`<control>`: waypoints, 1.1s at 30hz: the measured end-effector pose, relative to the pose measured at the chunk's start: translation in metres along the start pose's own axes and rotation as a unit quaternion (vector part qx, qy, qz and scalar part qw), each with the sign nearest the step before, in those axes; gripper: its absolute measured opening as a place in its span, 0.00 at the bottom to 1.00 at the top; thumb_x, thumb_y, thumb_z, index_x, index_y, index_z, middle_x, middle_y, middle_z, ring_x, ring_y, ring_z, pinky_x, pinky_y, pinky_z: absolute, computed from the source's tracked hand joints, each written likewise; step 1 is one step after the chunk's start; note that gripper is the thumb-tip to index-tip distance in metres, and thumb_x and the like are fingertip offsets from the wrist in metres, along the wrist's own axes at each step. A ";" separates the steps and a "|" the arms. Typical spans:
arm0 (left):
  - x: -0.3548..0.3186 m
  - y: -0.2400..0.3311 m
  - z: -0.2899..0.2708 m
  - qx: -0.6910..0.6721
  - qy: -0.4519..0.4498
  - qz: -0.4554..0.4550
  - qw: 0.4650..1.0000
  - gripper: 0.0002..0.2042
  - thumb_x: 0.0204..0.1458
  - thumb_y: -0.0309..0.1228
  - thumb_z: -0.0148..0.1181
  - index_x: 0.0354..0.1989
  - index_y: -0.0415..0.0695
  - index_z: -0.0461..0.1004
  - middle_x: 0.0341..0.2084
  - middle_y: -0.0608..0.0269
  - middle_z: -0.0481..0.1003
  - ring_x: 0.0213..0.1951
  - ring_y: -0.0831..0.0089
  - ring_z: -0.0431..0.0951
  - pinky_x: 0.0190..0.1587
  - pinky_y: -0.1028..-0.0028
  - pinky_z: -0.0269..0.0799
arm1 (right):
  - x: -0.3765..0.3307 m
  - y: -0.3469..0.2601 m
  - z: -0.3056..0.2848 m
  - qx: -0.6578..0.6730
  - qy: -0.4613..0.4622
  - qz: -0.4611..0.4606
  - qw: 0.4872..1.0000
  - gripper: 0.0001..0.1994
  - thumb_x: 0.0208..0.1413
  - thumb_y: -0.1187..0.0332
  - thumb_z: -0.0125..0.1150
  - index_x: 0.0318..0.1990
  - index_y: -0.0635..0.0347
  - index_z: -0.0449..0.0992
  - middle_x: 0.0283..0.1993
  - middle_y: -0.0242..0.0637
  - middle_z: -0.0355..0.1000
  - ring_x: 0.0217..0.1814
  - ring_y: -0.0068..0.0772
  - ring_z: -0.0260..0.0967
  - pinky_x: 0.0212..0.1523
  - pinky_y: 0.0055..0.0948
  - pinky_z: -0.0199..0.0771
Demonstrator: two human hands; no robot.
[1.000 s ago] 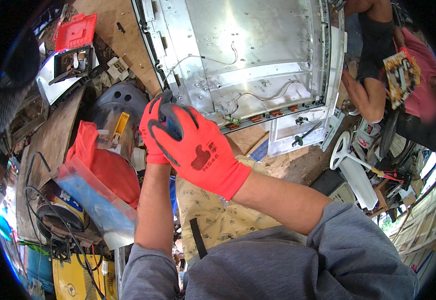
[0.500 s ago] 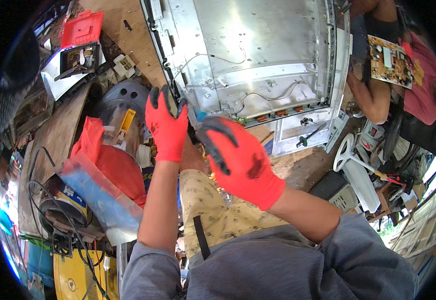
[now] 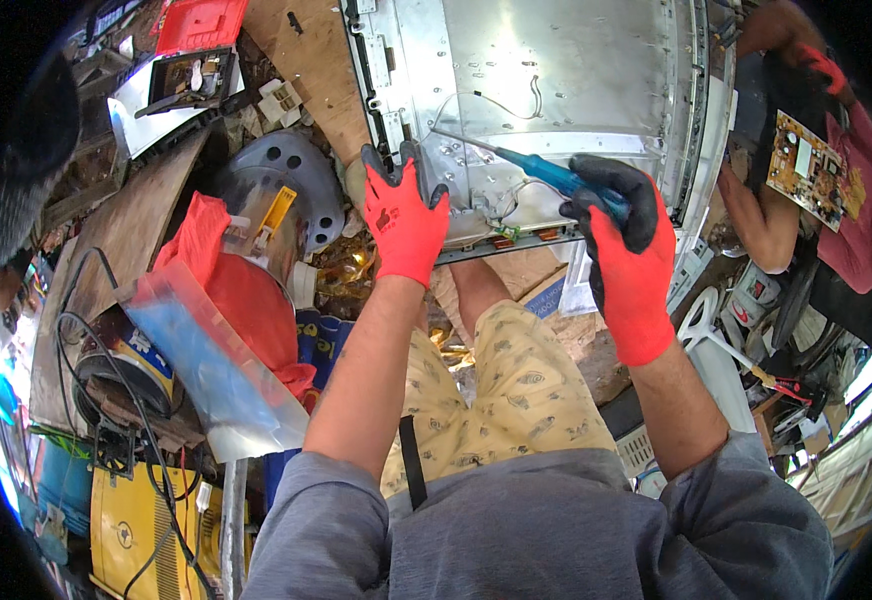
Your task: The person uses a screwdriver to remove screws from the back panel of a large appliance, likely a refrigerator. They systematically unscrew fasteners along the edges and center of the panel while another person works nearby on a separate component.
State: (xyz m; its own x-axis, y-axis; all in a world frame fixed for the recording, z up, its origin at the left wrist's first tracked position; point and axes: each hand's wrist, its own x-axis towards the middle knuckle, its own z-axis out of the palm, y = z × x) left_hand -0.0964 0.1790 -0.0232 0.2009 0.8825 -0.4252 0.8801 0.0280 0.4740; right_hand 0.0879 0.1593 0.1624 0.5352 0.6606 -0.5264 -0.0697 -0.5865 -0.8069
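A large silver metal panel (image 3: 566, 80), like the back frame of a flat screen, lies in front of me with thin wires across it. My right hand (image 3: 636, 265), in a red and black work glove, grips the handle of a blue screwdriver (image 3: 546, 172). Its shaft points left across the panel, the tip near the left part of the metal. My left hand (image 3: 406, 225), gloved alike, is at the panel's near left edge with fingers apart. Whether those fingertips touch the frame I cannot tell.
At the right a person (image 3: 861, 190) sits with a circuit board (image 3: 804, 170). To the left are a grey plastic shell (image 3: 326, 190), red cloth (image 3: 251, 310), a clear plastic sheet (image 3: 221, 370) and a yellow machine (image 3: 131, 530) with black cables. A red case (image 3: 201, 22) lies open farther off.
My right hand has moved right and slightly up from the panel's near edge, and the screwdriver now shows in it. The whole view has shifted, placing the surroundings farther right.
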 end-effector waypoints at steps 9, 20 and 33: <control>0.006 -0.014 -0.018 -0.092 0.043 0.041 0.994 0.30 0.45 0.35 0.70 0.59 0.43 0.71 0.66 0.37 0.58 0.65 0.44 0.63 0.64 0.58 0.63 | 0.023 0.018 0.046 -0.084 -0.051 -0.180 0.979 0.17 0.50 0.79 0.62 0.49 0.62 0.74 0.45 0.43 0.75 0.46 0.41 0.76 0.46 0.32 0.76; 0.029 -0.056 -0.010 -0.305 -0.078 -0.106 0.943 0.28 0.48 0.34 0.67 0.60 0.40 0.70 0.50 0.48 0.78 0.51 0.55 0.78 0.54 0.64 0.71 | 0.010 0.048 0.020 -0.224 -0.114 -0.005 0.968 0.22 0.52 0.68 0.63 0.55 0.59 0.71 0.48 0.49 0.75 0.50 0.54 0.74 0.50 0.43 0.74; 0.019 -0.070 -0.023 -0.394 -0.133 -0.084 0.905 0.25 0.50 0.31 0.68 0.58 0.40 0.73 0.44 0.59 0.81 0.44 0.71 0.79 0.49 0.71 0.73 | -0.052 0.089 0.017 -0.123 -0.208 0.208 0.948 0.18 0.57 0.64 0.56 0.54 0.58 0.71 0.37 0.44 0.75 0.36 0.44 0.73 0.41 0.37 0.74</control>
State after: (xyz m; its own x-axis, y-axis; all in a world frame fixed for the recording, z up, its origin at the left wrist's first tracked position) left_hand -0.1637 0.2043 -0.0466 0.2808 0.6932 -0.6638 0.3485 0.5708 0.7435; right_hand 0.0391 0.0810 0.1136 0.1223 0.4459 -0.8867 0.0236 -0.8944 -0.4466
